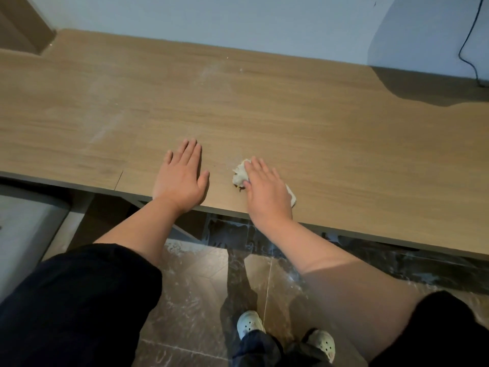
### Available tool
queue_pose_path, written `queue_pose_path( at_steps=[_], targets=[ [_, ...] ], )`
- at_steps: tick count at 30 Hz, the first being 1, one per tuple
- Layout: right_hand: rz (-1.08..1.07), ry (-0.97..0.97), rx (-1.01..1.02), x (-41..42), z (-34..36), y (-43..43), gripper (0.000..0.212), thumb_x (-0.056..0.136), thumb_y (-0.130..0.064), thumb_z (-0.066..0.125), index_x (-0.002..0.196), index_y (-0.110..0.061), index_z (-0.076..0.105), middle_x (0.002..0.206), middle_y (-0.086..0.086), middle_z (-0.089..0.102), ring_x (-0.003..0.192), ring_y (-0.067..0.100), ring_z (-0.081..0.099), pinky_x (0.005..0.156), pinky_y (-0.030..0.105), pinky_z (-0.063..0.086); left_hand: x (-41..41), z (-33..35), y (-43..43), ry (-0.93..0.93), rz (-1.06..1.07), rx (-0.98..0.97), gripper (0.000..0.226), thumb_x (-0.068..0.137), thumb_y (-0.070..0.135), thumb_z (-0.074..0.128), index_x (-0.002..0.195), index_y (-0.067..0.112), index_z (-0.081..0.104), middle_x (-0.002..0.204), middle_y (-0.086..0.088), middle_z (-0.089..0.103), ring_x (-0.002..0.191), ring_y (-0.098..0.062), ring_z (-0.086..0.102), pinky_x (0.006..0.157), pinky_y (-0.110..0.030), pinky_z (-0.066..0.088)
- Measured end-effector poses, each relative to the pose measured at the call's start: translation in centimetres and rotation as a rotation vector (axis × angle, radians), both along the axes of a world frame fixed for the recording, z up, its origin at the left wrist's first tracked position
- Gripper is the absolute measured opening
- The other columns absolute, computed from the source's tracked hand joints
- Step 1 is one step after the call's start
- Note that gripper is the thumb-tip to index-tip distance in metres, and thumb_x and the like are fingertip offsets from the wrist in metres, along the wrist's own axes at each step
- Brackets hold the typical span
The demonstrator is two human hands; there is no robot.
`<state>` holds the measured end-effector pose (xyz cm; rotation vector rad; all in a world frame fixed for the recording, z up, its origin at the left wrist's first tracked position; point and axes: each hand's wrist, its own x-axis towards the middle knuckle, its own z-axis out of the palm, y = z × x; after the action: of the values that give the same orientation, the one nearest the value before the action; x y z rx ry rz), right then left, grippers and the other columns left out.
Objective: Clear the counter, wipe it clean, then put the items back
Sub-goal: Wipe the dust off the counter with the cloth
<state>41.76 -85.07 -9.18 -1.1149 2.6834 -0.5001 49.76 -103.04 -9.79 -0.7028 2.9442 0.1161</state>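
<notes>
A long wooden counter point(264, 107) runs across the view, with pale dusty streaks on its left half. My left hand point(181, 177) lies flat on the counter near its front edge, fingers straight and together. To its right, my right hand point(264, 189) presses flat on a crumpled white tissue point(239, 172), which shows at the fingertips and beside the wrist. A small dark speck of dirt lies at the tissue's near edge.
A black cable point(469, 43) hangs down the white wall at the far right and reaches the counter. A wooden panel point(18, 25) stands at the back left. Below the counter edge are a tiled floor and my feet in pale shoes point(248, 324).
</notes>
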Motion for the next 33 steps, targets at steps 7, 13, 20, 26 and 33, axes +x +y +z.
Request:
queue_pose_path(
  at_steps=[7,13,20,26,33],
  targets=[
    [0.421,-0.056,-0.159,4.2,-0.3,-0.2,0.043,0.098,-0.013,0.047,0.141,-0.009,0.047,0.149,0.008,0.041,0.14,0.019,0.035,0.117,0.033,0.016,0.1,0.2,-0.1,-0.032,-0.006,0.001,0.063,0.103,0.04,0.02,0.155,0.011,0.003,0.163,-0.004,-0.003,0.15,-0.017,-0.006,0.122,-0.04,0.002],
    [0.133,-0.149,-0.494,-0.3,2.4,1.1,0.043,0.099,-0.017,0.038,0.141,-0.015,0.045,0.145,0.002,0.044,0.11,0.018,0.06,0.101,0.045,0.047,0.2,0.1,-0.2,-0.036,-0.015,-0.005,0.062,0.103,0.04,0.017,0.155,0.011,0.001,0.163,-0.004,-0.005,0.15,-0.017,-0.008,0.122,-0.04,0.001],
    [-0.231,-0.129,-0.152,-8.8,1.4,-1.5,0.04,0.104,-0.017,0.032,0.143,-0.01,0.04,0.145,0.011,0.045,0.131,0.029,0.042,0.109,0.04,0.031,0.2,-0.1,-0.2,-0.022,-0.016,-0.013,0.061,0.103,0.039,0.018,0.155,0.012,0.001,0.163,-0.003,-0.005,0.15,-0.017,-0.008,0.123,-0.039,0.001],
    [0.079,-0.106,-0.071,-8.7,1.4,-6.8,0.04,0.102,-0.013,0.036,0.141,-0.01,0.042,0.152,0.008,0.037,0.139,0.023,0.031,0.113,0.032,0.017,0.1,-0.3,-0.4,-0.012,-0.017,-0.014,0.06,0.103,0.038,0.018,0.155,0.013,0.001,0.163,-0.002,-0.005,0.15,-0.016,-0.007,0.123,-0.038,0.001],
    [0.42,-0.157,-0.04,-4.4,0.4,-3.2,0.043,0.099,-0.021,0.045,0.142,-0.027,0.042,0.153,-0.005,0.033,0.144,0.017,0.026,0.12,0.035,0.012,0.2,-0.1,-0.3,0.014,-0.011,0.02,0.059,0.103,0.035,0.021,0.155,0.015,0.004,0.163,-0.001,-0.002,0.15,-0.015,-0.004,0.122,-0.037,0.0]
  ],
)
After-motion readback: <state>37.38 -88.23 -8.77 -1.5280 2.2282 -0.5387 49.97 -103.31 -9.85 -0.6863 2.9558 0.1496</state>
